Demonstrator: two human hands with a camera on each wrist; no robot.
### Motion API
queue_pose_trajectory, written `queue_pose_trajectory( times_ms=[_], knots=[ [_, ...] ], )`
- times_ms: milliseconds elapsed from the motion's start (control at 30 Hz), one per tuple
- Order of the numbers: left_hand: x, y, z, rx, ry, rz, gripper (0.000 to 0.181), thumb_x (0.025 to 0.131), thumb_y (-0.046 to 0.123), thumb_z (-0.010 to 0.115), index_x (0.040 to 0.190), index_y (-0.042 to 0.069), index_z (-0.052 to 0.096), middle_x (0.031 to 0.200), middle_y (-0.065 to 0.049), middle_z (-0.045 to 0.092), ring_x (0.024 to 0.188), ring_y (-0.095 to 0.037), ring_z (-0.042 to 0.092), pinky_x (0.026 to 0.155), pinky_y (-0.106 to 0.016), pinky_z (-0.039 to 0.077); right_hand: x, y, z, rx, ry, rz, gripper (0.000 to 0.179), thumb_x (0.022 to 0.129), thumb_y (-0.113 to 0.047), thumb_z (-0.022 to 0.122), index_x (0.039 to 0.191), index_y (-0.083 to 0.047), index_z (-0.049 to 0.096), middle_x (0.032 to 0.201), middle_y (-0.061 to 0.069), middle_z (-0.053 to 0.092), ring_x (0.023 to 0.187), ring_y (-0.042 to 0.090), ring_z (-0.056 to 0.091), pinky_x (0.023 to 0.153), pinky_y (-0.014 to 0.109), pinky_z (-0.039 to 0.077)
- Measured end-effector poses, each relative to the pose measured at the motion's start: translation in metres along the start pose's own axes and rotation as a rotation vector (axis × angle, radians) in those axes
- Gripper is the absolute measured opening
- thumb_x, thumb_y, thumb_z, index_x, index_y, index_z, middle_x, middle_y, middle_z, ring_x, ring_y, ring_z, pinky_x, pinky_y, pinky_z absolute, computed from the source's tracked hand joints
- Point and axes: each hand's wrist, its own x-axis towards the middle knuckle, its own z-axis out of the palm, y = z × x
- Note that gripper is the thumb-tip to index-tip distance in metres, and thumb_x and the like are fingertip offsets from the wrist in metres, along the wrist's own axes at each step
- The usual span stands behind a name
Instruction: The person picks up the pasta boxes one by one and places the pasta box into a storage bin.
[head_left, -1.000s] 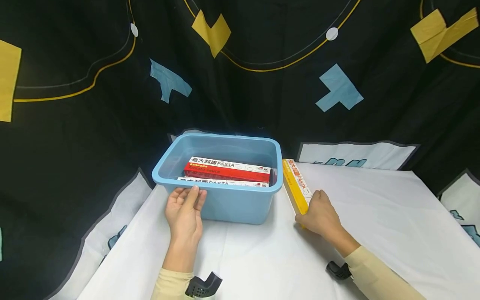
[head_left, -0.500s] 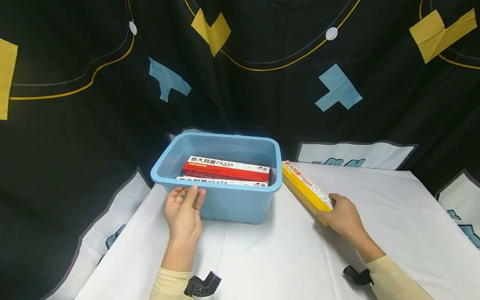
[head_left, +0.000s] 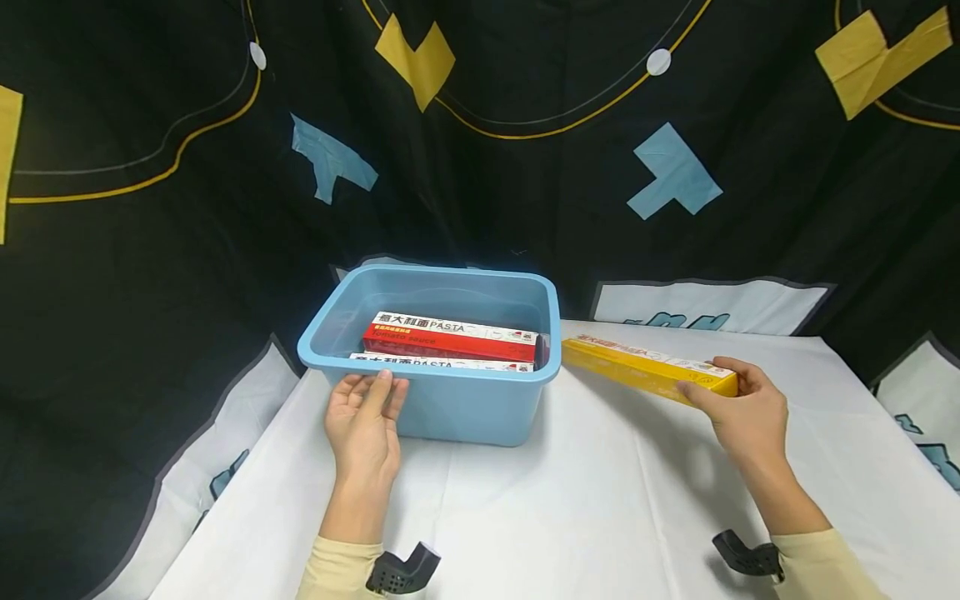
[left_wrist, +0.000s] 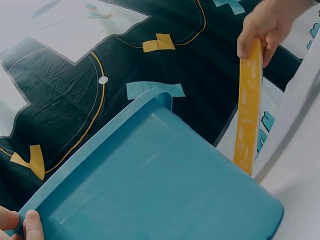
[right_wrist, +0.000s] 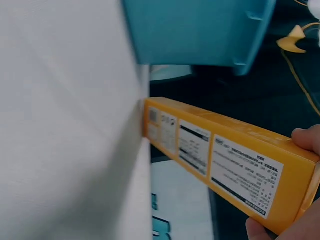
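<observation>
My left hand (head_left: 365, 433) pinches the near rim of a light blue plastic tub (head_left: 465, 412), thumb outside and up at the edge. Inside the tub lie two pasta boxes: a red and white one (head_left: 450, 340) and another (head_left: 442, 364) in front, mostly hidden by the rim. To the right, my right hand (head_left: 750, 412) grips the near end of a yellow pasta box (head_left: 648, 367). That end is raised, and the far end reaches down beside the tub's right side. In the right wrist view, printed white label panels show along the yellow box (right_wrist: 245, 170).
A white cloth (head_left: 540, 517) covers the table. Behind it hangs a black curtain (head_left: 510, 200) with yellow and blue tape pieces. Each wrist wears a black camera mount, such as the right one (head_left: 746, 554).
My right hand has moved right and slightly up, swinging the yellow pasta box's near end outward and lifting it off the table. My left hand stays at the tub's rim.
</observation>
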Motion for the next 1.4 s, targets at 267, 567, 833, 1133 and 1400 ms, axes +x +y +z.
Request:
queue_pose_trajectory(
  times_ms=[267, 567, 833, 1133, 1400],
  knots=[
    [0.000, 0.000, -0.001, 0.006, -0.011, -0.007, 0.047, 0.085, 0.010, 0.076, 0.120, 0.004, 0.046, 0.122, -0.016, 0.055, 0.111, -0.027, 0.064, 0.090, -0.034, 0.057, 0.004, -0.020, -0.021, 0.169, 0.053, 0.072, 0.075, 0.067, -0.022, 0.092, 0.133, -0.013, 0.057, 0.124, 0.001, 0.055, 0.103, 0.017, 0.051, 0.069, 0.009, 0.056],
    [0.001, 0.003, 0.003, 0.030, -0.016, -0.014, 0.047, 0.086, 0.011, 0.075, 0.122, 0.006, 0.045, 0.124, -0.015, 0.055, 0.111, -0.026, 0.063, 0.090, -0.033, 0.057, 0.007, -0.046, -0.050, 0.436, 0.116, 0.062, 0.079, 0.057, -0.012, 0.096, 0.128, -0.011, 0.062, 0.125, 0.002, 0.059, 0.105, 0.016, 0.051, 0.070, 0.012, 0.057],
    [0.005, 0.006, 0.003, 0.015, -0.019, -0.018, 0.047, 0.086, 0.011, 0.075, 0.122, 0.006, 0.045, 0.121, -0.014, 0.055, 0.111, -0.026, 0.064, 0.090, -0.033, 0.057, 0.009, -0.076, -0.046, 0.727, 0.106, -0.064, 0.061, 0.066, 0.011, 0.084, 0.122, -0.002, 0.065, 0.125, 0.010, 0.060, 0.111, 0.020, 0.051, 0.080, 0.020, 0.058],
    [0.005, 0.004, 0.000, 0.002, -0.018, -0.014, 0.048, 0.085, 0.011, 0.076, 0.122, 0.005, 0.045, 0.122, -0.016, 0.054, 0.111, -0.026, 0.063, 0.090, -0.034, 0.058, 0.006, -0.105, 0.001, 0.818, -0.183, -0.161, 0.056, 0.074, 0.011, 0.079, 0.126, 0.002, 0.059, 0.129, 0.014, 0.057, 0.117, 0.025, 0.049, 0.094, 0.026, 0.053],
    [0.003, 0.002, -0.003, 0.014, -0.009, -0.026, 0.050, 0.085, 0.013, 0.076, 0.123, 0.006, 0.045, 0.123, -0.015, 0.054, 0.111, -0.026, 0.063, 0.090, -0.033, 0.057, 0.003, -0.120, 0.058, 0.582, -0.320, -0.307, 0.053, 0.077, 0.001, 0.082, 0.124, -0.002, 0.059, 0.131, 0.020, 0.055, 0.111, 0.029, 0.052, 0.088, 0.024, 0.058]
  ],
)
